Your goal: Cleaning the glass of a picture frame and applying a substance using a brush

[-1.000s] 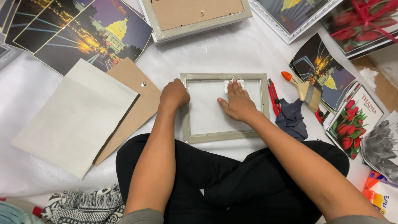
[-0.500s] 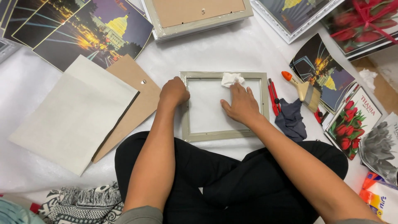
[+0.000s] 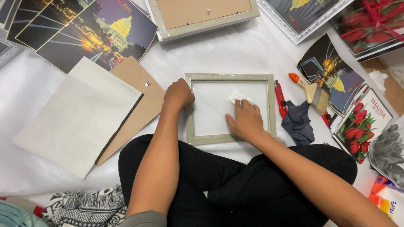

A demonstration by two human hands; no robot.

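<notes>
- The white sheet [image 3: 235, 46] covers the floor, with everything spread out on it.
- A big pale board [image 3: 75, 120] lies at the left, overlapping a brown backing board [image 3: 141, 94].
- A night picture of a domed building [image 3: 99, 33] lies at the top left.
- A second frame [image 3: 202, 14] lies face down at the top, well apart from the hands.
- The grey picture frame [image 3: 230, 108] lies flat in front of the crossed legs, between the brown board and the red cutter.
- The left hand [image 3: 178, 95] is curled into a loose fist, pressing on the frame's upper left corner; it grasps nothing I can see.
- The right hand [image 3: 245, 121] lies flat on the glass inside the frame, fingers pressing a small white cloth [image 3: 239, 97] that sticks out under the fingertips.
- A dark rag [image 3: 299, 122] lies right of the frame.
- A paintbrush [image 3: 311, 91] with an orange handle tip lies beyond it.
- A red cutter [image 3: 280, 98] lies just beside the frame's right edge.
</notes>
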